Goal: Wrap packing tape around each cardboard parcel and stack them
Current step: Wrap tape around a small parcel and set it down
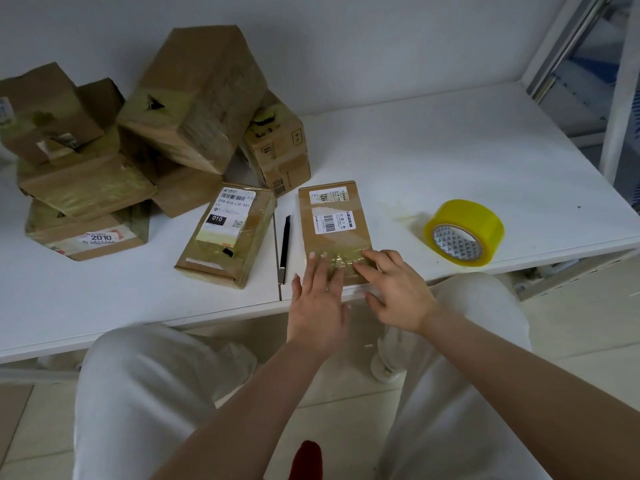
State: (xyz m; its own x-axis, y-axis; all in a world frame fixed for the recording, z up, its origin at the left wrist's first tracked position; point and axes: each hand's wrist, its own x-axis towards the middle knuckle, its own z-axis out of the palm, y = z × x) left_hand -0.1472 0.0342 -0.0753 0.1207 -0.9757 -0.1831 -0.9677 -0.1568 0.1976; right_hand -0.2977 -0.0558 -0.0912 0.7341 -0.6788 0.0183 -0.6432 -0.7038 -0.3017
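A flat cardboard parcel (332, 220) with white barcode labels lies at the table's near edge. A band of clear tape crosses its near end. My left hand (317, 301) rests flat on that band, fingers straight. My right hand (394, 289) presses the band's right part with its fingertips. The yellow tape roll (465, 232) lies on the table to the right, apart from both hands. A second flat parcel (227, 233) with a "010" label lies to the left.
A black utility knife (284, 247) lies between the two flat parcels. A heap of several taped cardboard boxes (194, 95) fills the table's back left. The white table (450, 150) meets a wall behind; a metal rack (588, 64) stands at right.
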